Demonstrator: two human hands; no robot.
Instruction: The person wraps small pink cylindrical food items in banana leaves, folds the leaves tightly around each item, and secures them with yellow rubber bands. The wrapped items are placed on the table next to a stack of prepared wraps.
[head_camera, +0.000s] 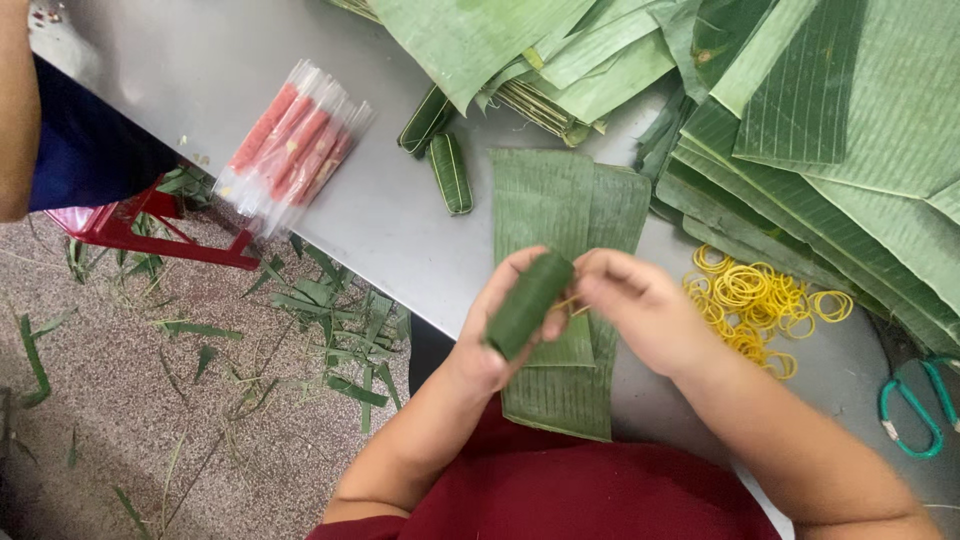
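Observation:
My left hand (487, 345) grips a small roll wrapped in green banana leaf (527, 303), held above the table's near edge. My right hand (640, 310) pinches a yellow rubber band (572, 303) at the roll's upper end. Under both hands lies a stack of cut rectangular leaf pieces (560, 200). Two wrapped green rolls (450, 172) lie farther back on the steel table (200, 70). A pile of yellow rubber bands (755, 300) sits just right of my right hand.
Several pink sausage sticks in clear wrappers (295, 145) lie near the table's left edge. Large banana leaves (800, 110) cover the back right. Green-handled scissors (915, 405) rest at far right. Leaf scraps litter the floor (200, 400); another person's arm (15, 110) and a red stool (150, 230) are at left.

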